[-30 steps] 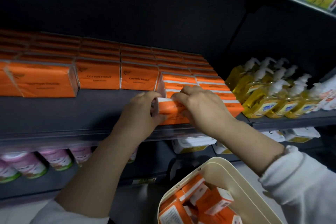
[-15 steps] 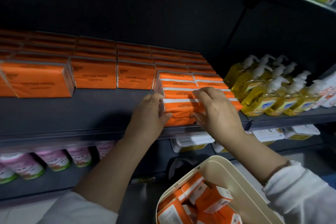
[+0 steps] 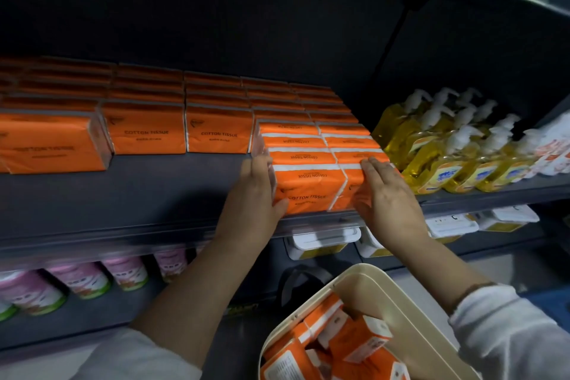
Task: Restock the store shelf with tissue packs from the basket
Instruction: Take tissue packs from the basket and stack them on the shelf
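An orange tissue pack [image 3: 308, 187] stands at the front edge of the dark shelf [image 3: 123, 194], at the head of two rows of like packs. My left hand [image 3: 257, 191] presses flat against its left side, thumb under its lower corner. My right hand [image 3: 382, 194] lies with straight fingers over the front of the neighbouring pack [image 3: 347, 191] on the right. A cream basket [image 3: 398, 299] at the bottom right holds several more orange packs [image 3: 339, 345].
More tissue packs [image 3: 148, 129] fill the shelf's back and left. Yellow soap pump bottles [image 3: 447, 148] crowd the shelf to the right. Pink cans [image 3: 77, 278] lie on the lower shelf. White price-tag holders [image 3: 320, 241] hang under the shelf edge.
The pack held between both hands has been set upright at the shelf's front. My hands have spread apart and flattened, the left on its side, the right over the neighbouring pack.
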The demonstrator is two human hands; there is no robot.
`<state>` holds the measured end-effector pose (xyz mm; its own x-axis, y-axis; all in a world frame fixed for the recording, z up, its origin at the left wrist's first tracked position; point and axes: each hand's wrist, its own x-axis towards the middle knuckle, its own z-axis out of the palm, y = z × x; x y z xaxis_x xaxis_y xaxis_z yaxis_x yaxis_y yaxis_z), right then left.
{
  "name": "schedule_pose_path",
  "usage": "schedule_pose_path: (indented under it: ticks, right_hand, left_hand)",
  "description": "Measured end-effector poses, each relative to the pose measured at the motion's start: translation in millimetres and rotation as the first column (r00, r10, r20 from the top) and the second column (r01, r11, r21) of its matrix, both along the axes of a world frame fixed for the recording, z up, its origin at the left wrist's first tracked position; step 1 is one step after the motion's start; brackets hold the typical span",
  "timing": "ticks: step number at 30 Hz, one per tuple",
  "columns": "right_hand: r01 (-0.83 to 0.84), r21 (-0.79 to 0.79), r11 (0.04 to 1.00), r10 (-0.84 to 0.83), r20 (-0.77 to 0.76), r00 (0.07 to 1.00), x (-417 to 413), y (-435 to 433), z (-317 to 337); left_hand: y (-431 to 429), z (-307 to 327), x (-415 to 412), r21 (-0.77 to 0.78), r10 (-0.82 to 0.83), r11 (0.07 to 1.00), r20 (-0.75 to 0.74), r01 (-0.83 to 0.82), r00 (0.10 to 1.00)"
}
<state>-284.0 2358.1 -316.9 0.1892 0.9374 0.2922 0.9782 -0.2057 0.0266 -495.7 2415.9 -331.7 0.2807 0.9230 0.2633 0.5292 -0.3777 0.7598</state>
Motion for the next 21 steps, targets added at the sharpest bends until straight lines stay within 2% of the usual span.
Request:
schedule_pose_path:
  ticks: [4,9,16,18,21]
  right_hand:
    - [0.011,0.052,0.999,-0.012,0.030,0.999,-1.9,1.5,-5.6]
    - [0.026,0.081,0.996,-0.031,0.057,0.998,-5.0,3.3,-10.0]
    - [0.028,-0.008,1.000,-0.028,0.000,1.000,-5.6,0.2,0.4]
    - [0.008,0.036,0.999,-0.006,-0.055,0.998,-3.5,-8.6,4.4]
    - [0.015,0.186,0.983,0.013,-0.145,0.989,1.6,-38.8,-1.2]
  left_hand:
    - [0.7,-5.3,1.7,-0.028,0.017,0.999,-0.035,-0.018,0.999]
    - [5.8,-13.0,4.7,0.009,0.047,0.999,-0.258,-0.047,0.965]
    - [7.2,-11.4,2.4,-0.030,0.011,0.999,-0.276,-0.020,0.961]
    - [1.5,-7.6,-0.7,-0.022,0.009,1.000,-0.261,-0.016,0.965]
    - [-18.1,5.0,-5.6,0.086,0.049,0.996,-0.240,-0.029,0.970]
